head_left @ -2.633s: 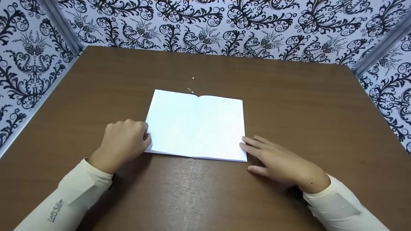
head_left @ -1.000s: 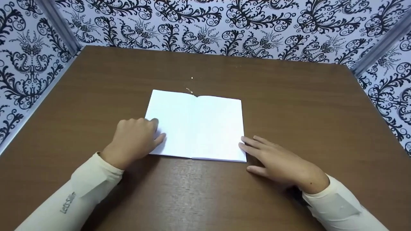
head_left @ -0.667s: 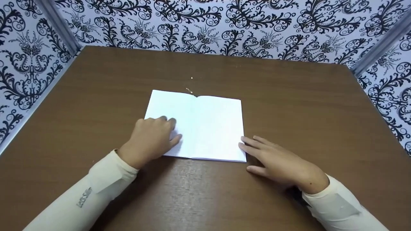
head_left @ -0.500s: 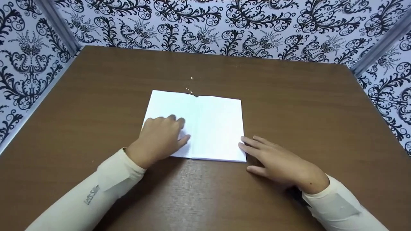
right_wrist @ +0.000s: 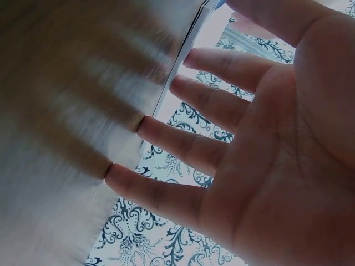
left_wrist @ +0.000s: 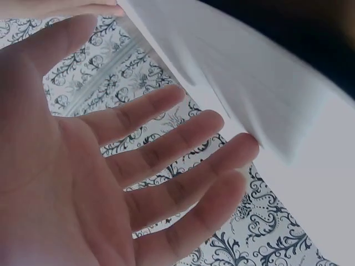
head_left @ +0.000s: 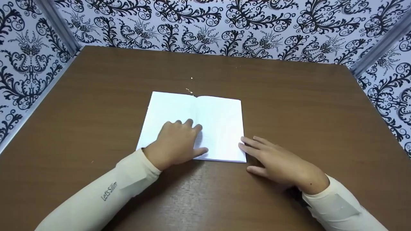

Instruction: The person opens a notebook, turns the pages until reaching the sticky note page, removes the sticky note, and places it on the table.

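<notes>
My left hand (head_left: 178,142) lies low over the open booklet (head_left: 221,125), across its centre fold, fingers loosely extended and a little spread, gripping nothing; from the left wrist view at least one fingertip seems to meet the paper. My right hand (head_left: 276,158) is spread wide too, its leading fingertips at the booklet's right edge near the lower corner, thumb apart from it.

The booklet lies spread open, its pages white. I'd judge it light, its leaves soft and quick to bend or crease, and the whole thing likely to slide under a sideways push. I'd take a single leaf by its outer edge or lower corner, lightly, and steady the booklet near the fold.

Beneath it is a brown, wood-look tabletop (head_left: 305,106), faintly glossy below the booklet, so probably smooth. A few pale specks (head_left: 191,78) lie just beyond the fold's far end. Past that, black-on-white scroll wallpaper (head_left: 205,35) surrounds me, with grey corner strips (head_left: 379,48) at both sides.
</notes>
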`<state>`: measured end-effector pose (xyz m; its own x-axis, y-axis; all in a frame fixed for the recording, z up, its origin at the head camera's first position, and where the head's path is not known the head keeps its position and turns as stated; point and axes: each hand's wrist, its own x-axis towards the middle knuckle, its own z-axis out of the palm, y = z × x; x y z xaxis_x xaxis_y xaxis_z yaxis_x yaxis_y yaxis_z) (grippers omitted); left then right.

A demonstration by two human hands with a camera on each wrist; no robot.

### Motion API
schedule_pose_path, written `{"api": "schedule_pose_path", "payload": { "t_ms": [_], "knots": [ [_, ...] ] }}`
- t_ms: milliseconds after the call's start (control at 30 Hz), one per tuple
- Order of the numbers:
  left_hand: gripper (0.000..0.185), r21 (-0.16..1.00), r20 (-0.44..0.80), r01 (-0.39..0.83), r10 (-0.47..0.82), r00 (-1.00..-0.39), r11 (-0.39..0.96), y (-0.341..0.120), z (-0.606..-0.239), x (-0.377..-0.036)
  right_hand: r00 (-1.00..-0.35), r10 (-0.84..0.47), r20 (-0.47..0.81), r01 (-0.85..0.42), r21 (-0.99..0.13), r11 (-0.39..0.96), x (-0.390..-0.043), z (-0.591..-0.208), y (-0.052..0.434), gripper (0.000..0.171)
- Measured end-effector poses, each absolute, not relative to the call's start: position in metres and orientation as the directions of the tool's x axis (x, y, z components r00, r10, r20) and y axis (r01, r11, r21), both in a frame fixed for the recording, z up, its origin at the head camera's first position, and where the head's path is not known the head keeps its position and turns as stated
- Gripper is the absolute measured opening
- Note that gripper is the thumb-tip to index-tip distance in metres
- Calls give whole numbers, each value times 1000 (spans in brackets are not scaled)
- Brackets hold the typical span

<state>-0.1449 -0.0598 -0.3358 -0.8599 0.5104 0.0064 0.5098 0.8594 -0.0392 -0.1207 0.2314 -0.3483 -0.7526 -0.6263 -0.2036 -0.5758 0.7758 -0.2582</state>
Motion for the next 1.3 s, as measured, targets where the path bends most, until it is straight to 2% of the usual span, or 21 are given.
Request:
{"api": "schedule_pose_path", "payload": {
  "t_ms": [200,667,1100,1300],
  "knots": [
    [72,-37,-16,523,523,-852,851,-53,-340,-144,-756,-619,-213,-567,-262,781,-121,-349,232,61],
    [81,-119,-4,547,551,-835,828,-48,-345,-142,-755,-621,-209,-571,-256,780,-121,-350,232,62],
    [80,-98,26,570,574,-818,816,-52,-345,-145,-755,-621,-213,-571,-253,781,-122,-348,232,63],
    [79,-64,0,565,566,-824,823,-53,-346,-145,-753,-623,-212,-575,-247,780,-122,-348,233,64]
  ]
}}
